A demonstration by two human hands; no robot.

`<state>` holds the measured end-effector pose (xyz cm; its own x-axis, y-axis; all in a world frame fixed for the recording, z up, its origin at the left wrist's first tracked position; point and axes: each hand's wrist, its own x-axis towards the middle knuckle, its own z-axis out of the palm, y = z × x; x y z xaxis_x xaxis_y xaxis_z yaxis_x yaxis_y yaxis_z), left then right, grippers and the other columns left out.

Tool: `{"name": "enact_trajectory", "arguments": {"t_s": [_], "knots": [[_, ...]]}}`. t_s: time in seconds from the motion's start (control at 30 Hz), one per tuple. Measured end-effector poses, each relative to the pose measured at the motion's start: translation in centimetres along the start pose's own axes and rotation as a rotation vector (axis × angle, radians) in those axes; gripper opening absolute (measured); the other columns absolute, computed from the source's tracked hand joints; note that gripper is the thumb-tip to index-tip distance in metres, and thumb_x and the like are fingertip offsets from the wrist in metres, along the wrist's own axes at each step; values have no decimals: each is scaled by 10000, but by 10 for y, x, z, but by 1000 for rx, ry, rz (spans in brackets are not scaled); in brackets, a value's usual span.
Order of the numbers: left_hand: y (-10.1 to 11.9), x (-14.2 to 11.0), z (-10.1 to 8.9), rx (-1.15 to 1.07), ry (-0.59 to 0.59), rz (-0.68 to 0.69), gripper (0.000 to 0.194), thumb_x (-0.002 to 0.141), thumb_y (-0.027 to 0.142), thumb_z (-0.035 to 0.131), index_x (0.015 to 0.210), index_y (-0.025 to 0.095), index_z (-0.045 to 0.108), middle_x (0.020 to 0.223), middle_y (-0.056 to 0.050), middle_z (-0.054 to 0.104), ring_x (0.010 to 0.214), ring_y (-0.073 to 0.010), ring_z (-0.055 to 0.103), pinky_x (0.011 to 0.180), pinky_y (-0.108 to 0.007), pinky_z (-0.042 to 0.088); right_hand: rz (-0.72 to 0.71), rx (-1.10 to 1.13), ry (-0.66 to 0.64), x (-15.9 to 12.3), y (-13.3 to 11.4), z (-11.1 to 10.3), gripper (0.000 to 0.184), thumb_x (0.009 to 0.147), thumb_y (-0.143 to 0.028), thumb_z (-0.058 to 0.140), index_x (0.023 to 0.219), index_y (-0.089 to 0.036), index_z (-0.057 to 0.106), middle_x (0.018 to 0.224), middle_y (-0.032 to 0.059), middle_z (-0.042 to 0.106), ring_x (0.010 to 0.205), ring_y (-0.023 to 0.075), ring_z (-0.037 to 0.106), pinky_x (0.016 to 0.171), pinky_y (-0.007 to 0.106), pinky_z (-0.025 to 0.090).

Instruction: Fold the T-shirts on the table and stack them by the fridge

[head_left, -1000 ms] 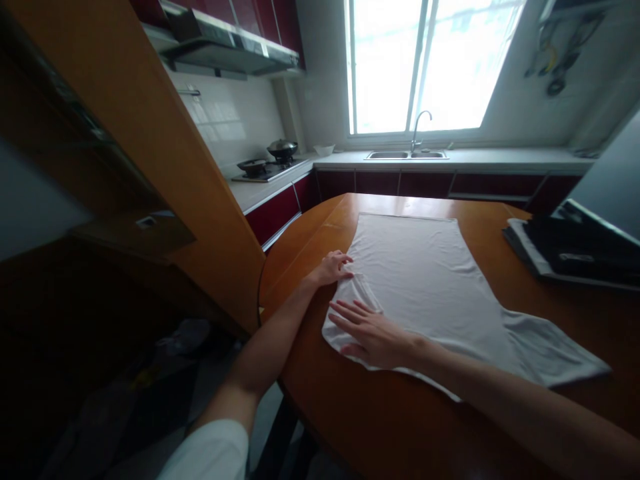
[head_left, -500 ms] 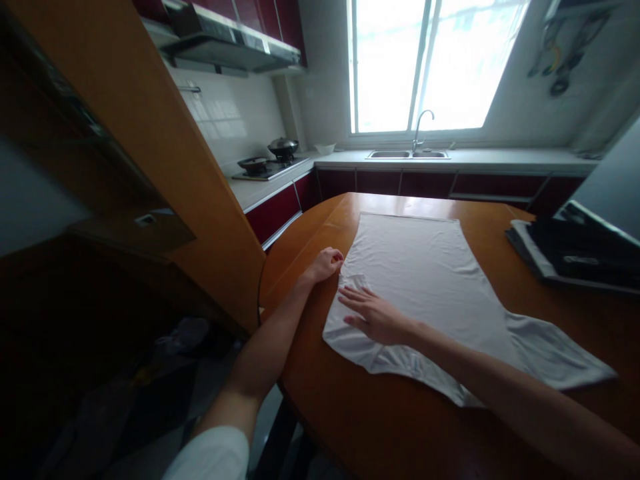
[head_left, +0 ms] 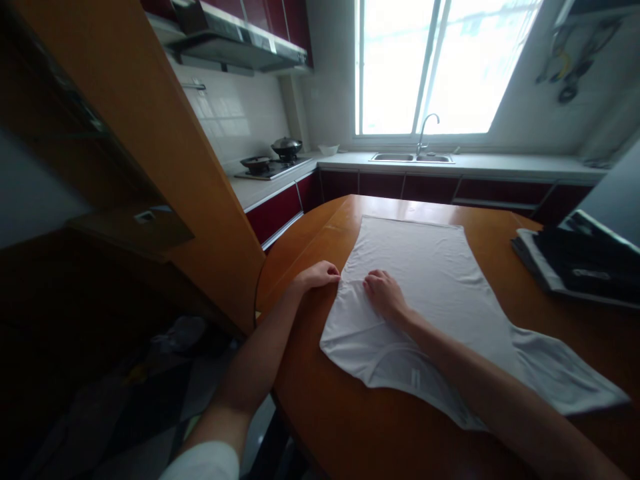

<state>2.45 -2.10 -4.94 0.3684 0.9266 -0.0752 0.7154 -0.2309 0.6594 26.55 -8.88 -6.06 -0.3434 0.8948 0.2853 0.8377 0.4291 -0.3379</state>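
A white T-shirt (head_left: 425, 260) lies spread on the brown wooden table (head_left: 305, 233), its neckline towards me. One sleeve sticks out at the right, while the left sleeve lies folded in over the body. At the shirt's left edge, my left hand (head_left: 321, 274) pinches the cloth between thumb and fingertips. My right hand (head_left: 384, 293) rests on the shirt a little further right, its fingers curled down and closed on the edge of the folded sleeve. The right fingertips are partly hidden.
Dark and white folded clothes (head_left: 575, 263) are stacked at the table's right. An orange wooden panel (head_left: 200, 200) stands close on the left. Behind the table run a counter with a sink (head_left: 413, 158) and a stove with a lidded wok (head_left: 287, 148).
My right hand has gone from lying flat with fingers spread to curled on the cloth, slightly right and further away. The folded sleeve looks flatter. My left hand stays at the edge.
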Motion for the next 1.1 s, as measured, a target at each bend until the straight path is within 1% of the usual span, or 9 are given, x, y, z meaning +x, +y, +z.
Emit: {"name": "enact_trajectory", "arguments": {"t_s": [0.13,0.33,0.43,0.53,0.67,0.77,0.87,0.97,1.1], "knots": [[0,-1,1,-19,-17,-46,281,691,433,716,767,165,751,689,-21,711,607,-158,596,524,-226,399,-1,29,21,-1,1,3,275,1019,-295,471,1027,-204,730,1146,99,693,1076,214,594,965,324,444],[7,-7,-2,-86,-30,-29,324,676,449,752,831,164,750,783,-35,731,698,-174,623,591,-234,439,15,82,27,1,4,4,271,999,-298,512,1177,-217,701,1237,95,670,1146,231,570,988,345,429],[10,-8,-1,-101,-52,-33,349,652,471,782,803,160,730,743,-29,707,673,-165,601,590,-241,434,-13,62,-11,0,4,1,252,1001,-285,508,1124,-212,716,1226,93,669,1143,234,558,979,351,417],[11,-8,2,-92,-27,-39,360,638,473,800,788,161,703,711,-17,669,651,-156,576,574,-242,424,-19,52,-20,-1,3,0,244,1004,-280,507,1096,-200,718,1208,94,668,1142,232,550,973,344,404],[10,-8,1,-61,10,32,348,648,457,801,801,173,670,703,10,617,650,-145,553,567,-230,414,-12,55,-13,-1,3,1,246,1006,-288,505,1093,-196,715,1192,97,668,1130,224,552,970,337,398],[8,-7,0,-75,-71,105,336,685,473,764,814,173,683,708,10,611,668,-143,559,602,-230,428,-13,55,-12,-1,4,1,240,1000,-282,508,1080,-196,717,1182,94,670,1125,219,553,971,332,396],[7,-6,-1,-67,-112,113,321,701,465,734,815,168,692,715,-3,623,682,-149,567,628,-234,440,-12,55,-14,-1,4,1,242,1000,-277,505,1070,-193,720,1173,92,674,1122,215,554,973,322,392],[5,-5,-1,-23,-101,104,273,729,419,705,841,171,704,744,-17,647,706,-163,582,639,-235,460,-7,54,-18,-1,4,0,241,1002,-274,503,1058,-190,721,1174,92,675,1123,210,554,976,312,385],[6,-5,-2,110,-47,81,216,772,370,671,864,181,722,800,-23,673,745,-173,608,688,-242,493,8,45,-26,-1,2,0,243,1005,-269,496,1058,-193,720,1176,90,677,1127,206,553,966,305,379]]}}
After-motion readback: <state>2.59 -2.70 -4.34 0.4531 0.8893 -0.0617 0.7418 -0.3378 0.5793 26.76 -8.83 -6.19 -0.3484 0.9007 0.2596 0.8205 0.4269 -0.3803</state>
